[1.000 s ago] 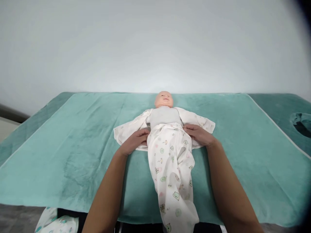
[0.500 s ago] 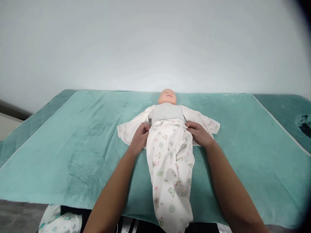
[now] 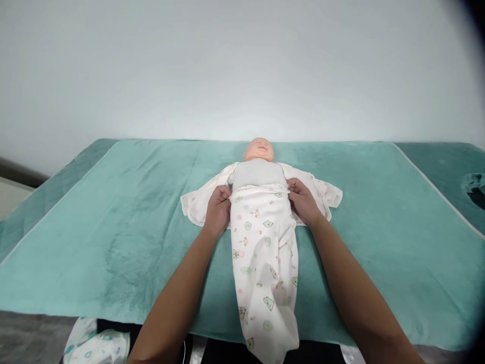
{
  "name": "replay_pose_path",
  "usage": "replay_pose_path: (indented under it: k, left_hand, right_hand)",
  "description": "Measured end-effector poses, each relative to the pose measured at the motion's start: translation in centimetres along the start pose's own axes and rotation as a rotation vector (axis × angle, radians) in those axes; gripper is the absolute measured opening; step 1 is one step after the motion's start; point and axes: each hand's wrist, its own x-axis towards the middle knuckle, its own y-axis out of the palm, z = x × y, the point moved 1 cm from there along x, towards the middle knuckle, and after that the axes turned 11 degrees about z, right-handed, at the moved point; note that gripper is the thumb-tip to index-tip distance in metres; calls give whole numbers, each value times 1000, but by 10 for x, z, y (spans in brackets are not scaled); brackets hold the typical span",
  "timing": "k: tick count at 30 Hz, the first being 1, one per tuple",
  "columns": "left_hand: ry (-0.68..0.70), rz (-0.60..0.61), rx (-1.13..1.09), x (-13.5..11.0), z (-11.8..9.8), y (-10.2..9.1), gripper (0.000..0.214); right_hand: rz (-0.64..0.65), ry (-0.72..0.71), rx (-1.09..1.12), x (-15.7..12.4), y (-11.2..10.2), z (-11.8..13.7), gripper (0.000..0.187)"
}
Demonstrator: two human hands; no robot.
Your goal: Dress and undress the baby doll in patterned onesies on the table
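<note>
A baby doll (image 3: 259, 148) lies on its back with its head toward the wall and its grey torso bare in front. White printed baby pants (image 3: 261, 237) cover its lower body, their waistband across the belly and the leg end hanging over the near table edge. My left hand (image 3: 219, 210) pinches the waistband at its left side. At the right side my right hand (image 3: 302, 200) pinches it too. Beneath the doll a white printed baby shirt (image 3: 204, 199) lies spread open, its sleeves out to both sides. The doll's arms and legs are hidden.
A green plush cover (image 3: 113, 227) spreads over the table, which stands against a pale wall (image 3: 242, 65). A folded printed cloth (image 3: 96, 344) is below the near edge at lower left. At far right is a dark patch (image 3: 476, 191) on the darker green cover.
The waistband sits slightly higher and straighter across the belly, and the pants look narrower. Both hands have shifted a little up, still at the waistband's sides.
</note>
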Motion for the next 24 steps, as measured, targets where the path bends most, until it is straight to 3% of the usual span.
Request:
replay_pose_path:
  k: [5,9,12,14,19,24]
  left_hand:
    - [37,-63,110,0,1,1,16]
    - [141,-44,196,-2,0,-6,20]
    - [241,-22,332,0,-5,-7,16]
    - [248,-2,381,3,-9,-4,15]
    - [110,43,429,15,-17,6,21]
    - [125,91,424,19,-23,9,29]
  right_hand:
    - [-102,-75,-121,-1,1,-3,19]
    - [-186,-353,-484,-5,-1,4,12]
    - [-160,-546,-705,-10,-3,11,14]
    - [-147,-601,-804,-12,-3,15,16]
    - [-156,-633,-865,-11,3,20,19]
    - [-124,-412,-864,1,-1,33,29]
